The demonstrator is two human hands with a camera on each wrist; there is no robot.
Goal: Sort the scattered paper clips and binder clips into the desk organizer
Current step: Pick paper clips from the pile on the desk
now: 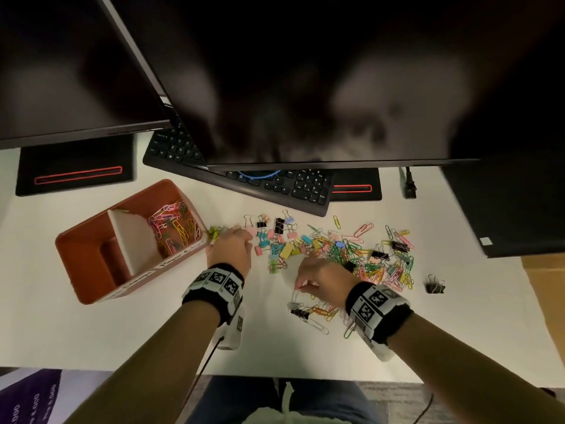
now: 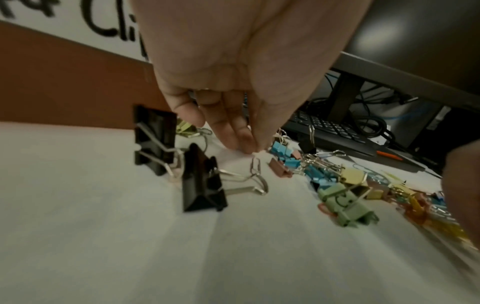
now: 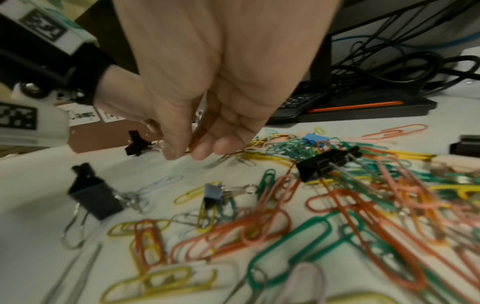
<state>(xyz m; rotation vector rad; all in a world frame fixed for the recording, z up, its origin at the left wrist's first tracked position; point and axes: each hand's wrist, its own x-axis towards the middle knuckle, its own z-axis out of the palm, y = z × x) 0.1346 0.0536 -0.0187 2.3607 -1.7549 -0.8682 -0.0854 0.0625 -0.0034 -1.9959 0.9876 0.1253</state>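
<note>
The orange desk organizer (image 1: 91, 255) stands at the left, with coloured paper clips (image 1: 172, 226) in its far right compartment. Mixed binder clips (image 1: 275, 240) and paper clips (image 1: 367, 261) lie scattered across the white desk. My left hand (image 1: 244, 237) is low beside the organizer's right corner. Its thumb and fingertips (image 2: 244, 142) meet at the desk, and a thin metal wire shows between them. Two black binder clips (image 2: 202, 185) lie just left of it. My right hand (image 1: 301, 286) hovers over loose paper clips and pinches an orange paper clip (image 3: 194, 139) between thumb and fingers.
A black keyboard (image 1: 275, 185) and two dark monitors (image 1: 305, 87) crowd the back of the desk. A lone black binder clip (image 1: 435, 286) lies far right. A dark box (image 1: 519, 209) stands at the right edge. The desk's front edge (image 1: 122, 370) runs near my lap.
</note>
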